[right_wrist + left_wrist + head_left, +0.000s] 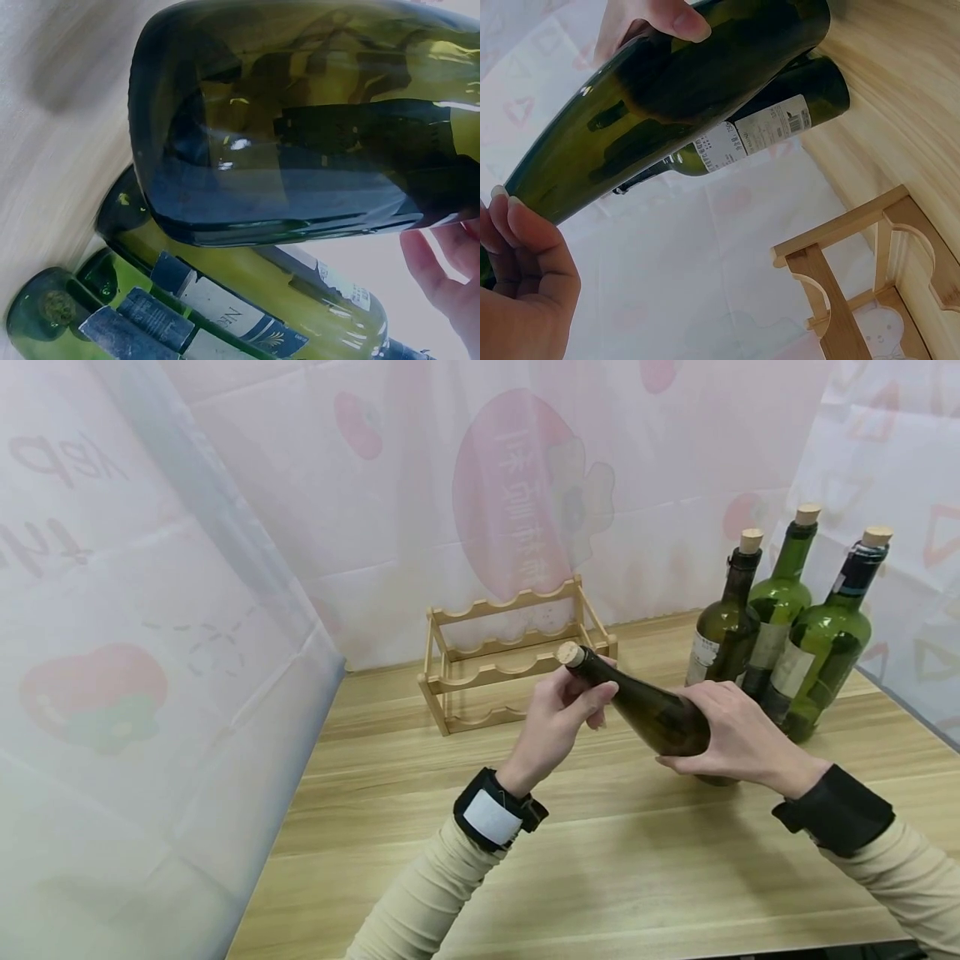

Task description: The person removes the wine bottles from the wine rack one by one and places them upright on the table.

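Observation:
A dark green wine bottle (645, 710) with a cork (570, 653) in its mouth is held tilted above the table, its neck toward the upper left. My left hand (558, 714) grips it by the neck with thumb and fingers. Around the body near the base curls my right hand (738, 731). In the left wrist view the bottle (675, 82) slants across the top, and fingertips rest along the neck. The right wrist view has the bottle's base (172, 150) up close. A wooden wine rack (495, 675) stands behind the left hand.
Three corked bottles stand close together at the right: a dark one (723, 639), a green one (787, 581) behind it, and another green one (828, 639). All stand on the wood-grain table (600, 877). A printed white curtain (390, 527) hangs behind and at both sides.

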Tool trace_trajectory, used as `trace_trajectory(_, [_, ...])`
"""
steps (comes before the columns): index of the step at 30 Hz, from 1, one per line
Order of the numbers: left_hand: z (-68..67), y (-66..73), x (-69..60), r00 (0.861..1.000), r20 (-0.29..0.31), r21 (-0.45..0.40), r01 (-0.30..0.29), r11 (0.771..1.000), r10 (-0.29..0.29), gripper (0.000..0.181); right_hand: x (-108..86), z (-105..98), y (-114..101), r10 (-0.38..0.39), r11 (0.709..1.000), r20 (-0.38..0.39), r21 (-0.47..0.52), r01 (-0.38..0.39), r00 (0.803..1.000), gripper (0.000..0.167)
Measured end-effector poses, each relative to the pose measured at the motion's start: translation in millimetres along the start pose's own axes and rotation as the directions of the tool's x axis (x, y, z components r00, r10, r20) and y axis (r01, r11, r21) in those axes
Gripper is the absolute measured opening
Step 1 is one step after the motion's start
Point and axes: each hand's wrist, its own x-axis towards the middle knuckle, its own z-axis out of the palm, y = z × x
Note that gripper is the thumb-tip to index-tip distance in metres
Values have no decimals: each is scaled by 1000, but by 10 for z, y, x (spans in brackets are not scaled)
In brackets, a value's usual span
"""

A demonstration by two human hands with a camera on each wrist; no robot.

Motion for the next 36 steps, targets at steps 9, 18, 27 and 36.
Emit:
trace_trajectory(9, [54, 5, 38, 1000, 22, 18, 0, 1000, -1, 27, -29, -49, 16, 36, 999, 25, 11, -36, 999, 77])
trace_trajectory(18, [123, -25, 71, 1000, 22, 5, 7, 1000, -7, 28, -54, -93, 56, 49, 999, 30, 2, -49, 998, 77])
trace_trajectory(27, [192, -54, 136, 999, 30, 1, 25, 1000, -25, 29, -68, -138, 114, 78, 997, 37, 5, -78, 996, 76])
trace_trajectory(36, [258, -81, 227, 999, 41, 20, 22, 1000, -23, 28, -92, -189, 173, 117, 993, 52, 15, -118, 992, 76])
